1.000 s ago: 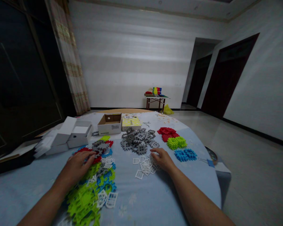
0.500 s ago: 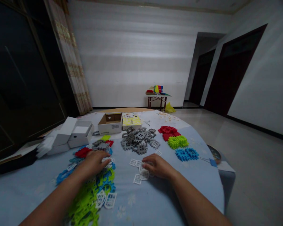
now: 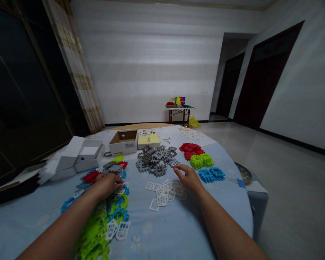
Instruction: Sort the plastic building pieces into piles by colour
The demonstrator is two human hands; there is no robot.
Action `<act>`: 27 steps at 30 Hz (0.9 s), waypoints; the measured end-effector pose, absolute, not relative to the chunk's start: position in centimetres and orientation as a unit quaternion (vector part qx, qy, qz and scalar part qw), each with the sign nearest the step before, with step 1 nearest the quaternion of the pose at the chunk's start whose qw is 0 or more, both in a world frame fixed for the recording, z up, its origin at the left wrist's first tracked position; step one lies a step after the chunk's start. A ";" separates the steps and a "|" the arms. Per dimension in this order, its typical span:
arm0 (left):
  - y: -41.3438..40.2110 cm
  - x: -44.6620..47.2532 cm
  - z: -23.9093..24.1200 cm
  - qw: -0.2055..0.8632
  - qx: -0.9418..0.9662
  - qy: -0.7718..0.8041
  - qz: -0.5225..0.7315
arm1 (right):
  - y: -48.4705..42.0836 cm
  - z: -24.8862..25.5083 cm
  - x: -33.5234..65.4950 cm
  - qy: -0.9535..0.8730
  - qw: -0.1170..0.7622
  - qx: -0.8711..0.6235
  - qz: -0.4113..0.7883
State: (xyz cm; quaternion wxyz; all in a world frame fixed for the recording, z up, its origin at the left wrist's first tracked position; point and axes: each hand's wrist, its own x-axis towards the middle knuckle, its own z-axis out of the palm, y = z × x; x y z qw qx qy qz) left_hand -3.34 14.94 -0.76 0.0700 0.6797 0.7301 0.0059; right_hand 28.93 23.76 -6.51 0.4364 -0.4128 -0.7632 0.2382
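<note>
My left hand (image 3: 108,185) reaches over a mixed pile of plastic building pieces, its fingers curled together. A white window-shaped piece (image 3: 121,191) shows right by its fingertips; what the fingers grip is hidden. Beneath and nearer me spread lime-green pieces (image 3: 93,231) and blue pieces, with two white window pieces (image 3: 122,230) at their right edge. My right hand (image 3: 189,178) hovers with thumb and forefinger apart and nothing visible between them. Just left of and below it lies a loose heap of white window pieces (image 3: 162,199). Grey interlocking pieces (image 3: 157,159) are heaped beyond.
To the right sit red pieces (image 3: 191,150), a lime stack (image 3: 202,161) and blue pieces (image 3: 211,174). Farther back stand an open cardboard box (image 3: 124,147) and a yellow-white box (image 3: 148,140). White boxes (image 3: 89,155) and a black tray (image 3: 17,187) occupy the left.
My right hand has lifted off the white heap and moved right and away from me, uncovering more white pieces. My left hand stays over the mixed pile. The view has shifted slightly.
</note>
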 end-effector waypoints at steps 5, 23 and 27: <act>14.7 -3.4 -0.1 0.074 0.686 0.724 0.004 | 23.7 -6.2 29.0 -0.764 0.436 -0.413 0.235; 14.3 -1.8 1.2 0.137 0.664 0.712 0.184 | 23.7 -6.3 29.0 -0.761 0.436 -0.409 0.250; 15.7 2.2 2.1 0.242 0.645 0.656 0.308 | 23.8 -6.5 29.0 -0.763 0.431 -0.413 0.249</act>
